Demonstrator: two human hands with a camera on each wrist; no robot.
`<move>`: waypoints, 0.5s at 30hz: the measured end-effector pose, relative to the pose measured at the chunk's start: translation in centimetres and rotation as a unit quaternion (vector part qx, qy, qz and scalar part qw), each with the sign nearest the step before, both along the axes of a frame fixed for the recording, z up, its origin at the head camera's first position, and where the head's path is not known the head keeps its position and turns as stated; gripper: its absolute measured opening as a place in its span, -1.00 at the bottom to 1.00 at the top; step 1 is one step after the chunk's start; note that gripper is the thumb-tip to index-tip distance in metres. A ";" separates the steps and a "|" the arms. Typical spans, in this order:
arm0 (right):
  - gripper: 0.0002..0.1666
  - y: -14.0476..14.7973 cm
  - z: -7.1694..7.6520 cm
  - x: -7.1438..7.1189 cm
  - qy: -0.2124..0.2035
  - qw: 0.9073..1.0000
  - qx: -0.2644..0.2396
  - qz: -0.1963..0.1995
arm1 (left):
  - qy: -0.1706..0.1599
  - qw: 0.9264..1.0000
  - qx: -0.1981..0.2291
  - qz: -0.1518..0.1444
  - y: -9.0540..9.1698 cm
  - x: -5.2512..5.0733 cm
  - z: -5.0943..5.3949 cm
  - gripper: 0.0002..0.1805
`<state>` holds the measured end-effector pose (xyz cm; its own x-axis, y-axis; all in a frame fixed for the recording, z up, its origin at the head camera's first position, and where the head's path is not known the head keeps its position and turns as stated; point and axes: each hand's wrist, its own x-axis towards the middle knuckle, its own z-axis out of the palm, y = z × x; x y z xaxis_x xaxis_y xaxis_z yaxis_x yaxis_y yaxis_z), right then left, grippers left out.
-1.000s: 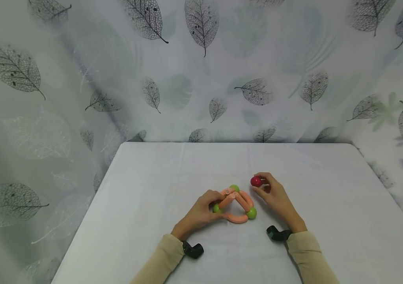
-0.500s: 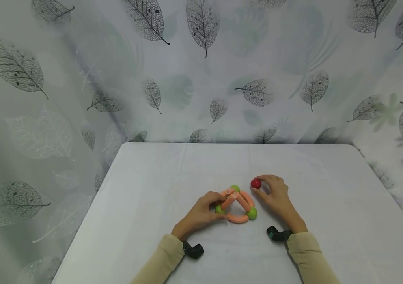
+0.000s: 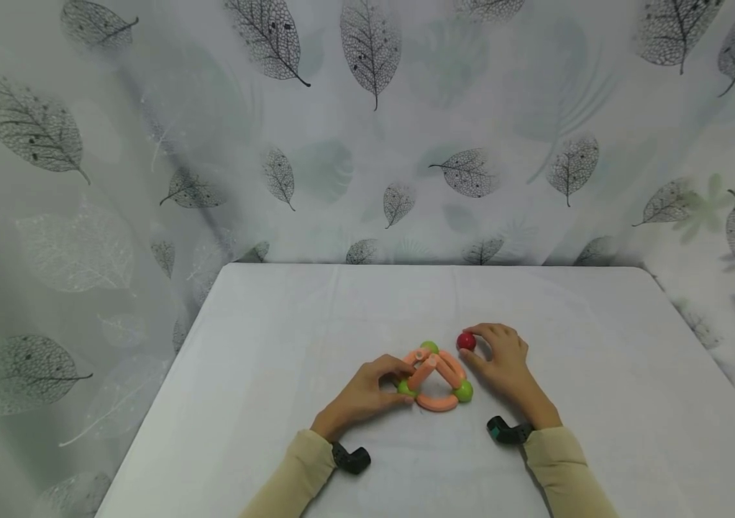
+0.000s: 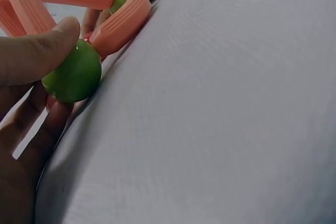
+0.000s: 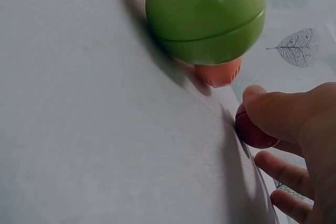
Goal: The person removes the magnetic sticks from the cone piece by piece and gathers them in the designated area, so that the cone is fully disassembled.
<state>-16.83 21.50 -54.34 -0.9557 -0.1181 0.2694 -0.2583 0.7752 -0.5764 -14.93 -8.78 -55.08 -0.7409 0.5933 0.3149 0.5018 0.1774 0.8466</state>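
Observation:
A toy frame of curved orange rods (image 3: 437, 403) joined by green balls (image 3: 464, 391) lies on the white table. My left hand (image 3: 367, 392) grips it at its left corner. In the left wrist view the thumb lies over a green ball (image 4: 79, 74) and an orange rod, with fingers beneath. Just beyond the frame's right side, my right hand (image 3: 503, 363) pinches a red ball (image 3: 466, 341) between thumb and fingers, at the table surface. In the right wrist view the thumb covers part of that red ball (image 5: 254, 129), apart from the frame's near green ball (image 5: 207, 17).
The white table (image 3: 244, 345) spreads out around both hands. Behind it hangs a leaf-patterned curtain (image 3: 316, 144), which also runs along the left and right sides. A black wrist camera (image 3: 351, 459) is worn on the left wrist, another black camera (image 3: 508, 432) on the right.
My left hand and the orange-and-green frame have shifted slightly right. The right hand still pinches the red ball in nearly the same spot, its fingers turned a little. The head view has tilted slightly.

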 end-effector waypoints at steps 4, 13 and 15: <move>-0.47 0.0 -0.2 0.0 -0.014 1.000 0.002 0.001 | 0.003 1.000 0.009 -0.002 -0.1 0.1 -0.1 -0.55; -0.42 0.0 1.0 0.1 -0.053 0.999 0.001 0.004 | 0.017 1.000 0.023 0.004 0.0 -0.1 -0.3 -0.65; -0.43 -0.1 1.5 0.3 -0.046 0.999 0.000 0.007 | 0.011 1.000 0.017 0.004 -0.1 0.0 -0.1 -0.64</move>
